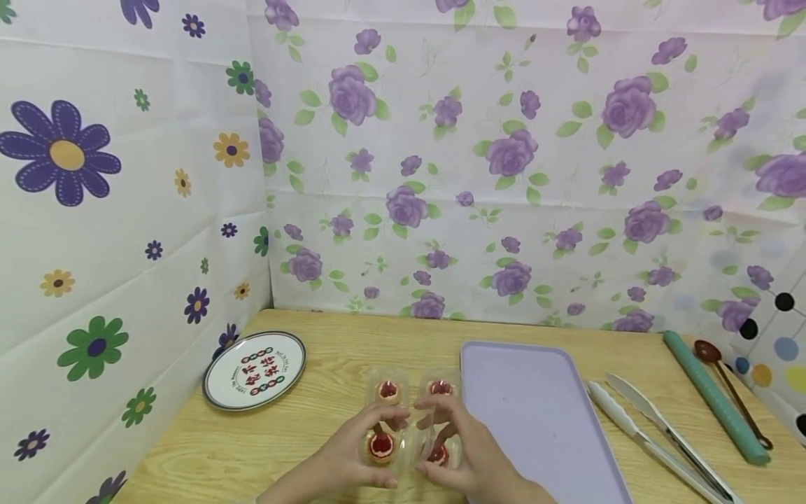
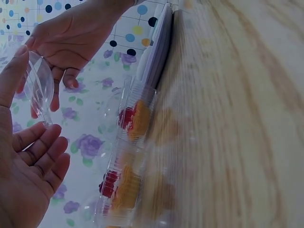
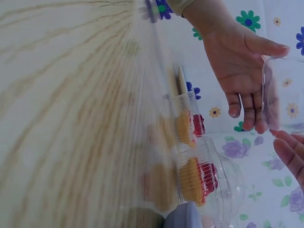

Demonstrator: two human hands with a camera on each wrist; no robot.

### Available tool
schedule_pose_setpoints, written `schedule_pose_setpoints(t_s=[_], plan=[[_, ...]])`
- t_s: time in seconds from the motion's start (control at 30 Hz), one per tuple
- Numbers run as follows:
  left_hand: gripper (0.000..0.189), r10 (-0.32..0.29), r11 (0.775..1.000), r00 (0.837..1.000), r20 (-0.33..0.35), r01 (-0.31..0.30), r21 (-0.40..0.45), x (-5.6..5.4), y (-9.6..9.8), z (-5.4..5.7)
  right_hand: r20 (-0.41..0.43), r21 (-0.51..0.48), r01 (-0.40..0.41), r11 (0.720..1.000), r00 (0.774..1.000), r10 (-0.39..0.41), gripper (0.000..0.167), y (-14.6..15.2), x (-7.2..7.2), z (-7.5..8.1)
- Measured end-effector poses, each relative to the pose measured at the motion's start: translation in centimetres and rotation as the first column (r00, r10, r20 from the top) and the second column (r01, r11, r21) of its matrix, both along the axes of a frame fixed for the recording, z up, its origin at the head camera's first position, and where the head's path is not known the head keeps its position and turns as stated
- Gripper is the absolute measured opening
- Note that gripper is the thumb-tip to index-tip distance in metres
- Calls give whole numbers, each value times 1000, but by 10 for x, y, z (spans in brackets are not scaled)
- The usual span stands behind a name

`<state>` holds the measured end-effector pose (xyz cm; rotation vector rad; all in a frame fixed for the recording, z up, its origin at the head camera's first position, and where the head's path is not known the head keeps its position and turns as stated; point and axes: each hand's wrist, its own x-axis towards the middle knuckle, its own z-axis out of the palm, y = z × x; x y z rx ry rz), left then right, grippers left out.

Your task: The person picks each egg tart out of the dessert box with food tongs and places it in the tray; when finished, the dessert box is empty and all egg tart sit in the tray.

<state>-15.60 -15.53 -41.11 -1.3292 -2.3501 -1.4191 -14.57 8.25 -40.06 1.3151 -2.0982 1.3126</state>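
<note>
A clear plastic lid (image 2: 42,85) is pinched by its edges between the left hand (image 1: 359,444) and right hand (image 1: 467,442). Below them, red-topped tarts (image 1: 380,446) could be smeared if one edge slipped.

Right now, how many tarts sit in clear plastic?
4: far-left tart, far-right tart, near-left tart, and near-right tart, partly hidden by the right hand.
</note>
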Motion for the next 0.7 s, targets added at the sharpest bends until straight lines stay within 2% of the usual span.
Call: schedule_pose_setpoints(t_s=[0.2, 0.37, 0.5, 0.57, 0.7], plan=[[75, 58, 996, 998, -15, -59, -68, 4, -5, 4, -4, 51, 31, 998, 1000, -31, 73, 3, 3, -2], [77, 121, 983, 990, -73, -129, -129, 8, -11, 9, 17, 99, 68, 993, 997, -70, 74, 5, 5, -3], [77, 141, 972, 984, -112, -159, -175, 9, -17, 15, 57, 109, 74, 991, 995, -81, 75, 3, 7, -3], [77, 148, 962, 982, -120, -171, -212, 10, -21, 18, 61, 117, 67, 991, 995, -74, 76, 2, 9, -4], [75, 167, 931, 972, -167, -212, -299, 14, -27, 23, 19, 162, 72, 984, 997, -76, 77, -1, 11, -9]])
